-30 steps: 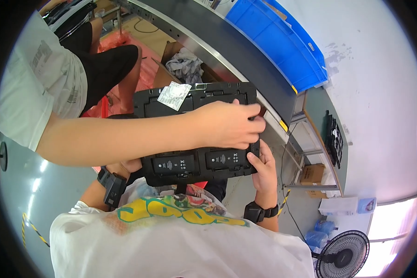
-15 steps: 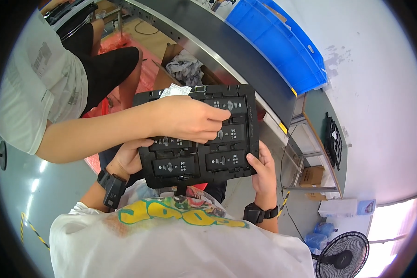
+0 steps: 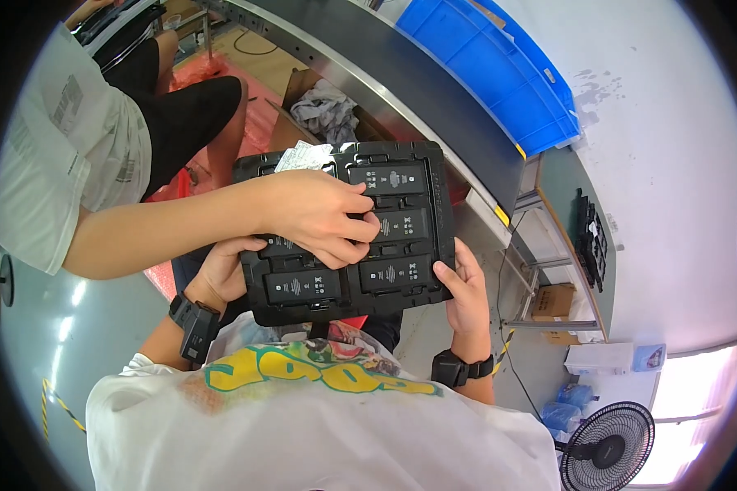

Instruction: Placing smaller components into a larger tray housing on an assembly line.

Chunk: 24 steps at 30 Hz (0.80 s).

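Between my two hands is a black plastic tray (image 3: pixel 348 288) with flat black batteries (image 3: pixel 395 273) seated in its pockets. My left hand (image 3: pixel 228 268) grips the tray's left edge, thumb on top. At the right edge my right hand (image 3: pixel 465 288) pinches the rim, its thumb on the upper face. A co-worker's hand (image 3: pixel 319 214) reaches across from the left over the middle of the tray, fingers curled near the batteries, hiding some of them. A white paper label (image 3: pixel 305 156) lies at the tray's far edge.
Beyond the tray runs a dark conveyor belt (image 3: pixel 434 90) with a metal edge. A blue bin (image 3: pixel 491 78) rests at its far side. On the right, a table (image 3: pixel 577 176) bears more black trays (image 3: pixel 591 237). A fan (image 3: pixel 606 450) stands lower right; the co-worker sits at left.
The co-worker's hand has moved left and slightly nearer across the tray, uncovering the far right battery. The tray shows slightly higher in view, still held in both my hands.
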Tool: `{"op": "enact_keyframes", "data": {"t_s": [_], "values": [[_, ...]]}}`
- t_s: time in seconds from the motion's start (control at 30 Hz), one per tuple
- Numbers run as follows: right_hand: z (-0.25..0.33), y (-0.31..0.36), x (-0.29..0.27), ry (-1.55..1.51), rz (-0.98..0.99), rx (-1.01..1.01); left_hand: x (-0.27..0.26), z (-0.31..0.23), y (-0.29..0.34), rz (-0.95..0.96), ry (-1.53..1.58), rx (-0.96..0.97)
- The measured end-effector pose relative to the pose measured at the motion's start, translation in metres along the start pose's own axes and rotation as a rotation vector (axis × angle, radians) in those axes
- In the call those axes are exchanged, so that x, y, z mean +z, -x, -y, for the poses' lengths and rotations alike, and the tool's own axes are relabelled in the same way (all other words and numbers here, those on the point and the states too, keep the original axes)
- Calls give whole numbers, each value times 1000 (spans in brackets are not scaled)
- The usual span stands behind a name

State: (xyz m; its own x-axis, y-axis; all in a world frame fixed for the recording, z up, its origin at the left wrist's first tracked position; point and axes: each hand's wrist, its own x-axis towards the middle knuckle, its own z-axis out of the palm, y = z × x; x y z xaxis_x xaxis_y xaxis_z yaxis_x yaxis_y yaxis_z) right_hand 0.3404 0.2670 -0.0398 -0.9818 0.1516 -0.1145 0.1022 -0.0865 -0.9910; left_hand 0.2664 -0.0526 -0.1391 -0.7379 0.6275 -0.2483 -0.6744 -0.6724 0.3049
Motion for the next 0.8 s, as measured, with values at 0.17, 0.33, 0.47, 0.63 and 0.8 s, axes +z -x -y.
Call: {"op": "enact_keyframes", "data": {"t_s": [0.17, 0.33, 0.47, 0.63, 0.8], "values": [[-1, -3, 1, 30, 31, -10, -4, -1, -2, 1, 23, -6], [-4, -4, 0, 69, 39, -37, -8, 0, -3, -23, 23, -9], [0, -2, 4, 76, -7, -41, -5, -2, -4, -45, 27, -20], [5, 1, 8, 82, -23, -7, -15, 2, -5, -27, 49, -7], [6, -1, 13, 133, -37, -98, 14, -2, -1, -3, 76, -7]]}}
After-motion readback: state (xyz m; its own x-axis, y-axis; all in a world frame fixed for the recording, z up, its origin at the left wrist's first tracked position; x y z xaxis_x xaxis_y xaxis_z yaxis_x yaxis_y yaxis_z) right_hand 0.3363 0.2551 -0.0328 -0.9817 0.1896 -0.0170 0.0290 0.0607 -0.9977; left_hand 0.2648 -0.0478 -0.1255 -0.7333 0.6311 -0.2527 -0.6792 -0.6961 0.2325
